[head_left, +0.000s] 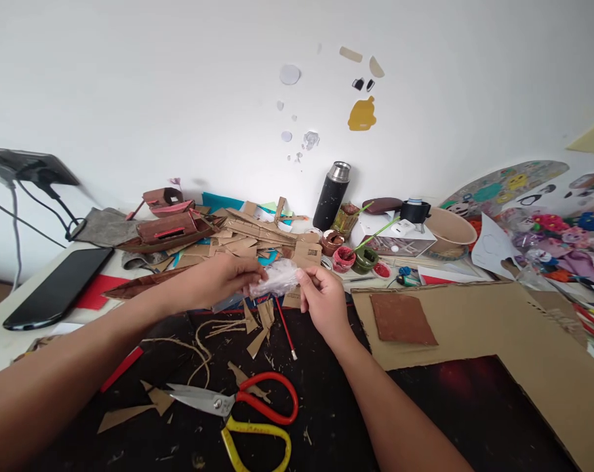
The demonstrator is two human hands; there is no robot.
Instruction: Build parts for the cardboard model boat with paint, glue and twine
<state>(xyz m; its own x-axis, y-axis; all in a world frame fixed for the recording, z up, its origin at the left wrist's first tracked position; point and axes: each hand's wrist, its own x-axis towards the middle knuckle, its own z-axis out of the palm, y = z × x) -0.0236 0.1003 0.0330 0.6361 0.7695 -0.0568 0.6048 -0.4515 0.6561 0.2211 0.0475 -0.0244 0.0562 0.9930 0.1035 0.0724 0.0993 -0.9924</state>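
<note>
In the head view, a piece of crumpled clear plastic (280, 278) is held up between two hands above the far edge of a dark mat (326, 419). Its left end is pinched by the fingers of the left hand (228, 278); its right end is met by the thumb of the right hand (324, 295), though whether that grip is closed cannot be told. The step in hand is judged to be a handling or opening of the plastic, for which a light fingertip hold and coordinated hands would be called for. On the mat, scissors (223, 405) are spread, with a red pencil (286, 331) and twine (206, 354) beyond. To the right, a brown square (400, 319) is laid on a cardboard sheet (478, 321). Cardboard scraps (262, 236), paint jars (343, 259) and a black flask (330, 196) are ranged before a white wall (179, 98) dotted with stickers (362, 115).
</note>
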